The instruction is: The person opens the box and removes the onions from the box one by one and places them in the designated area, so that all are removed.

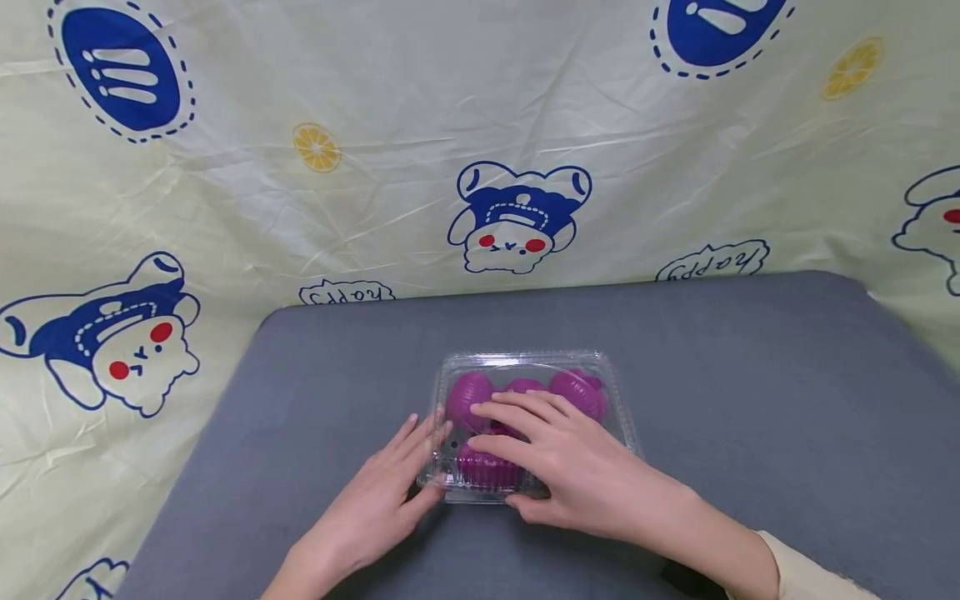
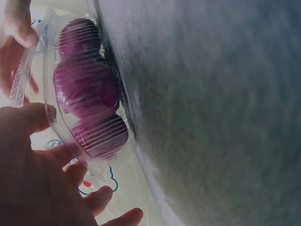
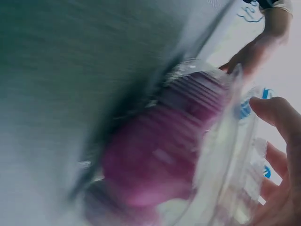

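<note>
A clear plastic clamshell box (image 1: 525, 360) rests on the grey surface with several purple, rounded pieces (image 1: 471, 400) inside; they look smooth or ribbed through the plastic. My left hand (image 1: 378, 500) lies along its left side, fingers extended, with fingertips at the rim and the thumb by the front left corner. Over the lid spreads my right hand (image 1: 577, 462), its fingers reaching across the top and its thumb near the front edge. The left wrist view shows the lid (image 2: 21, 77) tilted up above the rim. Part of the contents is hidden beneath the right hand.
The grey-covered table (image 1: 360, 375) extends around the box. Behind it hangs a pale curtain (image 1: 405, 100) printed with cartoon bears and orange slices. A small dark object (image 1: 686, 579) shows beneath the right forearm at the front.
</note>
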`<move>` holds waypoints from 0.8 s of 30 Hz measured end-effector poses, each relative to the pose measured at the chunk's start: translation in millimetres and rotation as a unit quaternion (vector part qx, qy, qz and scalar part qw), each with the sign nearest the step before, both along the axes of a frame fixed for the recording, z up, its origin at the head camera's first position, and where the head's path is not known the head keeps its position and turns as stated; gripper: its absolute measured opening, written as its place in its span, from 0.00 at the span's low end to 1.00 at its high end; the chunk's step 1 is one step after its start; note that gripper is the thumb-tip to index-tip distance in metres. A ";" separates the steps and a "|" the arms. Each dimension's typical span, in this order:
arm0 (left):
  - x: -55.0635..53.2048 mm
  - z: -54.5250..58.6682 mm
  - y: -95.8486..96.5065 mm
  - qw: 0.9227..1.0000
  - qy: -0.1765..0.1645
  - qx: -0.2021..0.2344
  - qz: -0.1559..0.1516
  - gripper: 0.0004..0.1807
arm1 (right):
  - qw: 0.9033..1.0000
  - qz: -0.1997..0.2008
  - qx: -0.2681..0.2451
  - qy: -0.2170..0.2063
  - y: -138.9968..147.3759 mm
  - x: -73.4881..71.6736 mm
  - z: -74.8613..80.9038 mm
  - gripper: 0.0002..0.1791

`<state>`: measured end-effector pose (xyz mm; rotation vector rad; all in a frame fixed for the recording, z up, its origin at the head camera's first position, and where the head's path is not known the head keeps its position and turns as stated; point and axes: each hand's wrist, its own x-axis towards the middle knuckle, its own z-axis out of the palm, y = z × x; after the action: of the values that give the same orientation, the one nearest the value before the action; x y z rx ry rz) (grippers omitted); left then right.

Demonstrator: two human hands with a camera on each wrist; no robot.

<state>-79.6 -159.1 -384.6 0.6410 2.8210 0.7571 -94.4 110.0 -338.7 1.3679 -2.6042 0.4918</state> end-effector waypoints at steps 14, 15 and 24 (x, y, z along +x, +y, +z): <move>-6.6 2.7 -4.7 0.997 0.033 -0.072 -0.023 0.35 | 0.995 -0.098 0.006 0.023 67.3 11.2 -24.3 0.44; -6.7 2.8 -5.1 0.996 0.036 -0.073 -0.024 0.35 | 0.995 -0.101 0.009 0.024 70.0 10.8 -26.0 0.43; -9.2 2.7 -6.7 0.997 0.038 -0.063 -0.030 0.36 | 0.992 -0.125 0.000 -0.033 80.2 7.7 -34.0 0.49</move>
<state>-88.7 -165.8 -381.9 0.7441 2.8751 0.5500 -86.6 190.2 -372.7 1.0193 -2.7755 0.5056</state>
